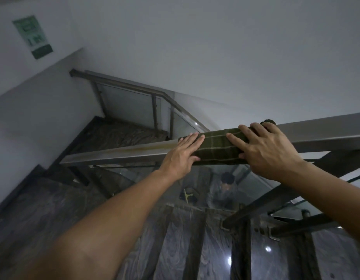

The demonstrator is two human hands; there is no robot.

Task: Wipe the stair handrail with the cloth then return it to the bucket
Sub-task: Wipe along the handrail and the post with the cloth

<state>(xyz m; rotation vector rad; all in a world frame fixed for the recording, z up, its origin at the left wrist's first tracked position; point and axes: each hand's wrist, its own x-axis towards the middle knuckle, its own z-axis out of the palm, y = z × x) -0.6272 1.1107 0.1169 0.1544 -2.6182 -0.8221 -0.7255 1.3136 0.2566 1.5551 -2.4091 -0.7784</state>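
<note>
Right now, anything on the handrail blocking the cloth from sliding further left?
Nothing visible does. The cloth is draped over the handrail, pressed by the left hand and right hand. The rail to the left is bare, with only a brownish stain on top. The bucket is out of view.

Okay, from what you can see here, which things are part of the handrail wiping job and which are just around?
Part of the job:
- cloth, draped over the rail
- handrail
- left hand and right hand, both pressing on the cloth

Just around:
- green wall sign
- farther railing
- stair steps

The bucket isn't in view.
</note>
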